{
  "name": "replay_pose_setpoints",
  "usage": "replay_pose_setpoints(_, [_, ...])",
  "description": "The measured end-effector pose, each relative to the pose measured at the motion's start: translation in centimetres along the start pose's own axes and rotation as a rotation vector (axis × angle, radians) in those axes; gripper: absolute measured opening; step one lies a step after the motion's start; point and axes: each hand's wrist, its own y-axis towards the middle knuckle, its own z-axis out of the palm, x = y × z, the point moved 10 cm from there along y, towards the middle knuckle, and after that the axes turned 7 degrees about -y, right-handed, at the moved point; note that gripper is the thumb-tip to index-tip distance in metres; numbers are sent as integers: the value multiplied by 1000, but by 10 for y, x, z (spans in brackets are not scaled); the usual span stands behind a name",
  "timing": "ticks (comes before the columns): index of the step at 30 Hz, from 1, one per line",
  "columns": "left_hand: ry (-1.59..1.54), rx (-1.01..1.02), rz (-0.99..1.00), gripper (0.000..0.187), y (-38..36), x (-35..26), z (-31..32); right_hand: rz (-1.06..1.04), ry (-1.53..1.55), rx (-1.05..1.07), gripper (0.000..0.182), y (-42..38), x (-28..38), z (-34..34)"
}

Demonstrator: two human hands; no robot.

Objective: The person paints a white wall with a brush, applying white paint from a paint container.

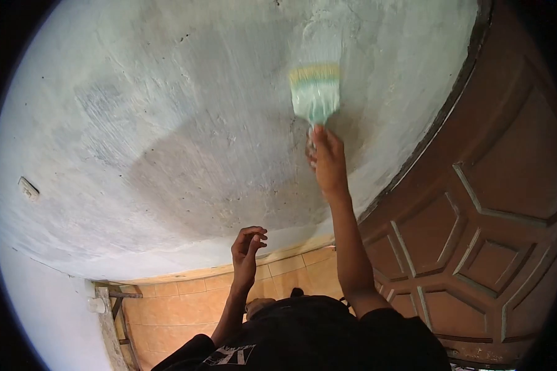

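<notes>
A wide paintbrush (pixel 317 96) with pale green paint over its ferrule and yellowish bristle tips is up against the wall (pixel 229 123). My right hand (pixel 328 162) grips its handle, thumb along the near side, with the arm stretched upward. Pale, streaky paint marks cover the wall around the bristles. Lower down, my left hand (pixel 247 250) is raised in front of the wall's base. Its fingers are loosely bent, with a gap to the thumb, and nothing shows in them.
A brown panelled door (pixel 476 247) stands to the right, beside a dark frame edge. At left, a wall switch or socket (pixel 28 189) sticks out of the wall. Orange tiles (pixel 173 309) cover the floor, and a wooden frame (pixel 114 321) stands at lower left.
</notes>
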Motion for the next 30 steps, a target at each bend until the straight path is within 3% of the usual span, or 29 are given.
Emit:
replay_pose_setpoints(5, [60, 0, 10, 22, -6, 2, -7, 182, 9, 50, 38, -52, -80, -15])
replay_pose_setpoints(14, [58, -50, 7, 21, -10, 1, -21, 32, -64, 48, 39, 5, 20, 2])
replay_pose_setpoints(20, [-11, -50, -8, 18, -16, 6, -15, 127, -44, 38, 40, -45, -58, -16])
replay_pose_setpoints(23, [-15, -71, 12, 19, -12, 0, -20, 190, -23, 53, 39, -53, -54, -13])
replay_pose_setpoints(30, [36, -25, 28, 21, -9, -8, -13, 75, -26, 103, 41, -7, 11, 2])
